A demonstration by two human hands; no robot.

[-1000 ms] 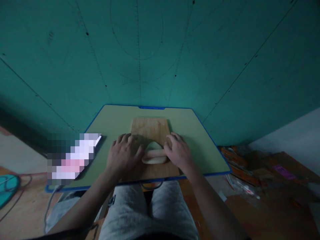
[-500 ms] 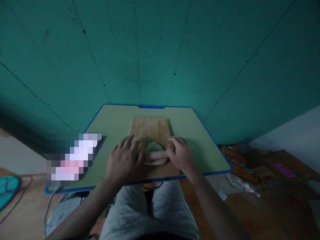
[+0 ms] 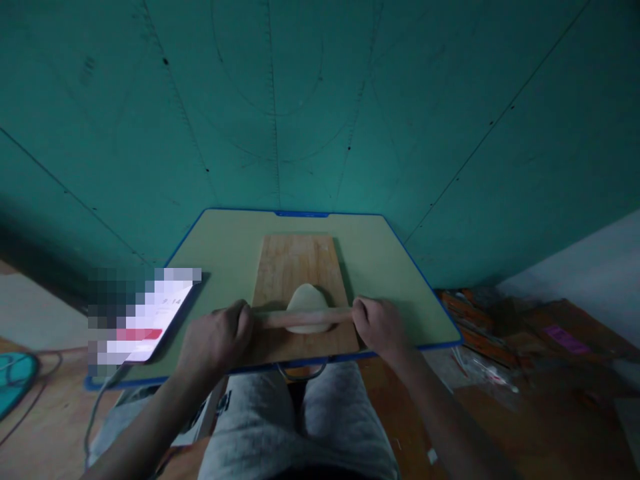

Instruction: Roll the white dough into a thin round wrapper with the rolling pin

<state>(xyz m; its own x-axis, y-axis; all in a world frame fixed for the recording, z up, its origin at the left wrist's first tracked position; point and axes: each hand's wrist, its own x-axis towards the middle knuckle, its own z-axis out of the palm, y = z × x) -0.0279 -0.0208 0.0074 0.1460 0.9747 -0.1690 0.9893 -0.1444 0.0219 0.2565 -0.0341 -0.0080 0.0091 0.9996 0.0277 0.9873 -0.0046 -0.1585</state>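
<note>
A wooden rolling pin (image 3: 273, 320) lies crosswise over a flat, pale piece of dough (image 3: 306, 295). My left hand (image 3: 215, 337) is closed round the pin's left end, and my right hand (image 3: 379, 325) grips its right end. Beneath the dough is a wooden cutting board (image 3: 297, 257), which rests on a pale green table (image 3: 230, 247) with a blue rim. The dough shows on both the far and near sides of the pin; the strip under the pin is hidden.
At the table's left stands a tablet-like screen (image 3: 165, 310), partly blurred out, with a cable (image 3: 97, 407) running down from it. A green wall (image 3: 320, 100) rises behind the table. Cardboard boxes (image 3: 575, 340) lie on the floor at right.
Both hands have moved outward along the rolling pin. My left hand, whose fingers were spread, is now wrapped round the left end. My right fingers have closed on the right end.
</note>
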